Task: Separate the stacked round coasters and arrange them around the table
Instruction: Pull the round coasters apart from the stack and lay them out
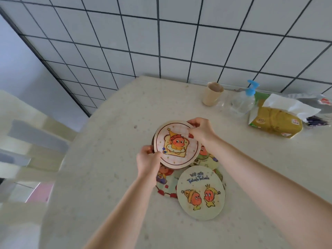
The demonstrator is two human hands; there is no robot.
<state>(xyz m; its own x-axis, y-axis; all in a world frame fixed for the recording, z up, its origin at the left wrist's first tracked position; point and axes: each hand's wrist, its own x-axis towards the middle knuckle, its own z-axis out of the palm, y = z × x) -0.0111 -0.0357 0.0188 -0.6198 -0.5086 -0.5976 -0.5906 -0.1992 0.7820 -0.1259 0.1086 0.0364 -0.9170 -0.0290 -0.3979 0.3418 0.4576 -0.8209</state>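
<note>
Both hands are up w/ the toast coaster (177, 144): left hand (148, 161) pinches its near-left rim, fingers curled shut on the edge; right hand (201, 131) grips the far-right rim, thumb on the printed face. It's lifted and tilted toward the camera, above the pile. There may be a 2nd disc behind it, a dark edge shows at left, can't tell for sure.

To do this well, I'd say: slide thumbs apart at the rim to check it's a single, then carry it flat to a bare spot.

Below, the "we are" coaster (201, 193) lies on the table (107, 123), overlapping others (166, 186).

Containers: beige cup (212, 94) upright by the wall, contents not visible; pump bottle (242, 103) looks near empty; tissue pack (276, 121) w/ a sheet poking out.
</note>
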